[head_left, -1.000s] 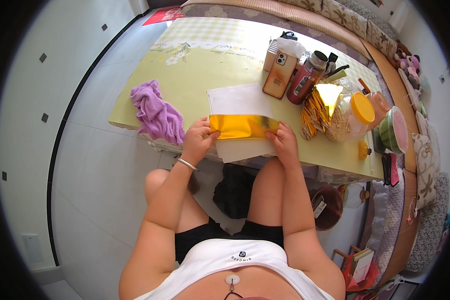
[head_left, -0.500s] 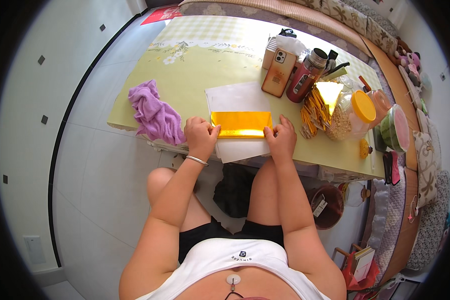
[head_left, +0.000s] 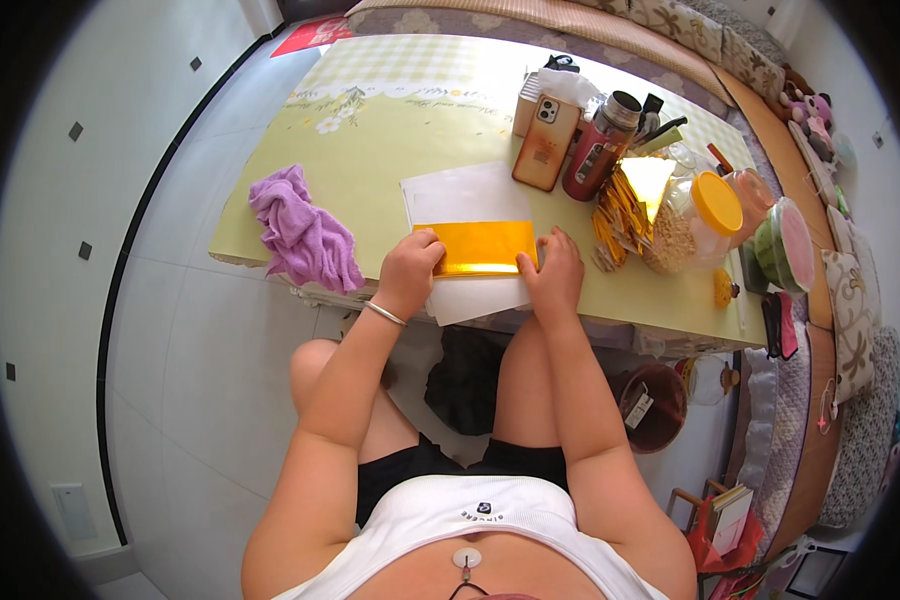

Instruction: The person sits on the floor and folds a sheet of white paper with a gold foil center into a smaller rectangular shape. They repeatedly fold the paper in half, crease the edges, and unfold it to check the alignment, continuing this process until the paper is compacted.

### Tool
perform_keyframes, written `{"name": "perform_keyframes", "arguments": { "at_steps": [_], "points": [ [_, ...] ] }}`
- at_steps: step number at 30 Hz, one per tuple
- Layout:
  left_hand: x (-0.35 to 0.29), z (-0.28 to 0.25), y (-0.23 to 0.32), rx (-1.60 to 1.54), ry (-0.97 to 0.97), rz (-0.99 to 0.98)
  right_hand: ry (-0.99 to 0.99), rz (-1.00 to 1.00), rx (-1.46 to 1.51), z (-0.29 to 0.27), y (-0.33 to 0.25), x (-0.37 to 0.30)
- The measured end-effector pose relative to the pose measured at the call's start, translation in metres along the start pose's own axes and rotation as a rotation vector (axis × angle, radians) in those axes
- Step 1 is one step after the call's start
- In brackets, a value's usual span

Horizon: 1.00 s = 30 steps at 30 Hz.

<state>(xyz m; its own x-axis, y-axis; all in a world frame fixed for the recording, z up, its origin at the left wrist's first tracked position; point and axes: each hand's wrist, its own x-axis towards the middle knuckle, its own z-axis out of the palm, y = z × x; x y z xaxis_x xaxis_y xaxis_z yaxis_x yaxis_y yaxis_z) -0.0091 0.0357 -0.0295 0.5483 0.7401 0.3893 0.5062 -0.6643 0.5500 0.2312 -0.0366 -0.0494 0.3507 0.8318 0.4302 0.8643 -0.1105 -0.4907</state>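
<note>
A shiny gold foil paper (head_left: pixel 485 246), folded into a wide strip, lies over white paper sheets (head_left: pixel 470 192) at the table's near edge. My left hand (head_left: pixel 410 272) grips the strip's left end, its fingers curled over the corner. At the right end is my right hand (head_left: pixel 554 270), its thumb pressed on the near right corner and its fingers bent beyond the edge. Left of the sheets sits a crumpled purple cloth (head_left: pixel 305 230). To the right, a bunch of gold folded paper pieces (head_left: pixel 625 215) stands close to my right hand.
Behind the sheets stand a phone (head_left: pixel 547 142) and a dark red flask (head_left: pixel 600 150). Farther right are a yellow-lidded jar (head_left: pixel 705 220) and a container with a watermelon pattern (head_left: pixel 785 245). Below the table is a dark red bin (head_left: pixel 650 405).
My left hand has shifted up onto the strip's far left corner. My right thumb has slid slightly inward along the near edge. The whole view has moved a little.
</note>
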Motion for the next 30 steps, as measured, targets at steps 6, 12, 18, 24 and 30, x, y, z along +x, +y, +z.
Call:
{"name": "perform_keyframes", "arguments": {
  "at_steps": [6, 12, 18, 24, 30],
  "points": [
    [-0.019, 0.008, 0.025, 0.453, -0.154, 0.198, -0.022, -0.427, -0.28, 0.011, -0.02, -0.011],
    [-0.034, 0.008, 0.029, 0.461, -0.307, 0.07, -0.42, -0.453, -0.173, -0.01, -0.035, -0.051],
    [-0.018, -0.019, -0.029, 0.457, -0.089, -0.229, -0.36, -0.289, -0.118, -0.041, -0.012, -0.039],
    [0.016, -0.012, -0.019, 0.093, 0.177, -0.102, -0.159, 0.22, 0.704, -0.029, -0.015, -0.012],
    [0.024, -0.018, -0.022, 0.129, -0.044, -0.272, -0.29, 0.321, 0.605, -0.01, -0.011, 0.002]
  ]
}}
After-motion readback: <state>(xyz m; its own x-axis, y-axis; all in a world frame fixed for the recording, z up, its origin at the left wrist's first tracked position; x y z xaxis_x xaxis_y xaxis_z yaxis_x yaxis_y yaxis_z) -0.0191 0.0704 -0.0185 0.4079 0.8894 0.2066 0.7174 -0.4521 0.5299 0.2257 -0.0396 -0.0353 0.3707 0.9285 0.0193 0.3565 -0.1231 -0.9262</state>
